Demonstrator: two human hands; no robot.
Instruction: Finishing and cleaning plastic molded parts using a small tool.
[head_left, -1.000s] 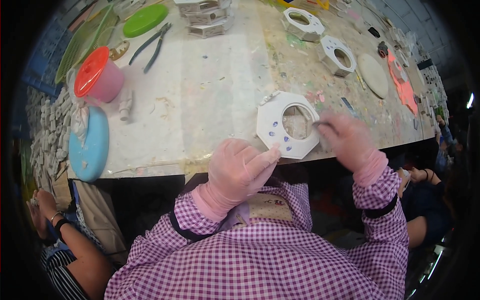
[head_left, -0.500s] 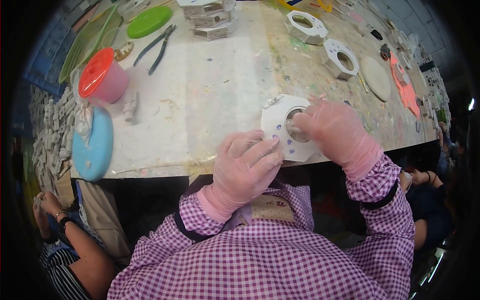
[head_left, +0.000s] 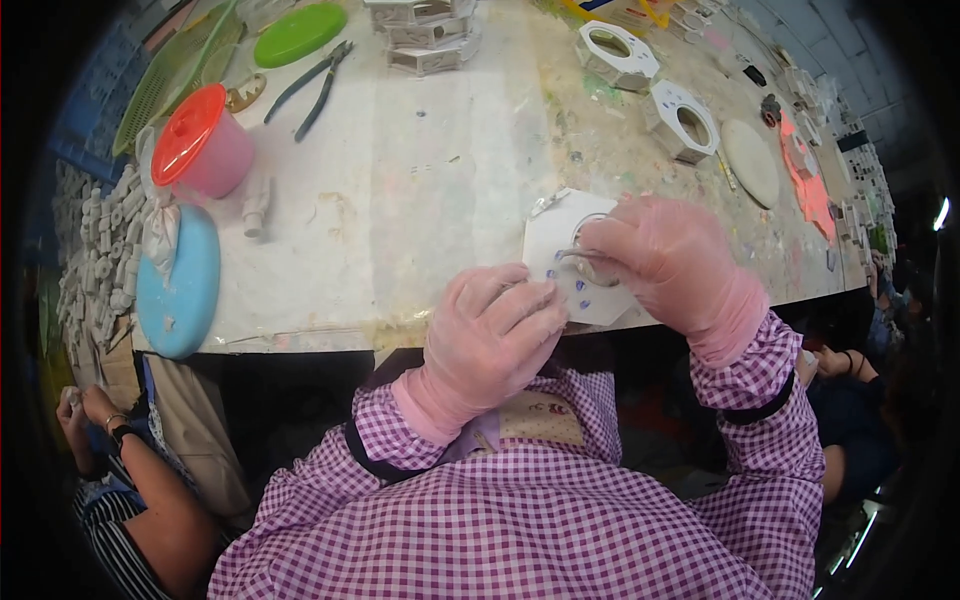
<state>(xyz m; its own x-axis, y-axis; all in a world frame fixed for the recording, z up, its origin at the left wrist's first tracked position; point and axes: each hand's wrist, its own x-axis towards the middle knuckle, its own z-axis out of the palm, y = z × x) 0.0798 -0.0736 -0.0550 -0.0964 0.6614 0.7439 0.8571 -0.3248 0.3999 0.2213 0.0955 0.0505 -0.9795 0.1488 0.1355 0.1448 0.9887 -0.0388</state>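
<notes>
A white eight-sided piece point(head_left: 552, 229) with a round hole lies near the table's front edge, small blue-purple marks beside the hole. My left hand point(head_left: 494, 322), in a thin pink glove, grips the piece's near left edge with bent fingers; the thumb is hidden. Over the right part of the piece is my gloved right hand point(head_left: 668, 258), its fingers pinched round a thin metal tool point(head_left: 574, 253). The tool's narrow tip points left, close above the marks; its kind is hard to make out and the rest hides in the hand.
Two similar white pieces point(head_left: 683, 121) stand at the back right, near a pale oval disc point(head_left: 750, 163). Pliers point(head_left: 312, 88), a red-lidded pink tub point(head_left: 207, 143) and a blue disc point(head_left: 180, 287) lie leftward. A stack of white frames point(head_left: 422, 38) stands at the back. People sit on both sides.
My right hand has shifted slightly left and turned, so the thin metal tool's tip now shows over the marks, away from the hole. The left hand keeps its place on the piece.
</notes>
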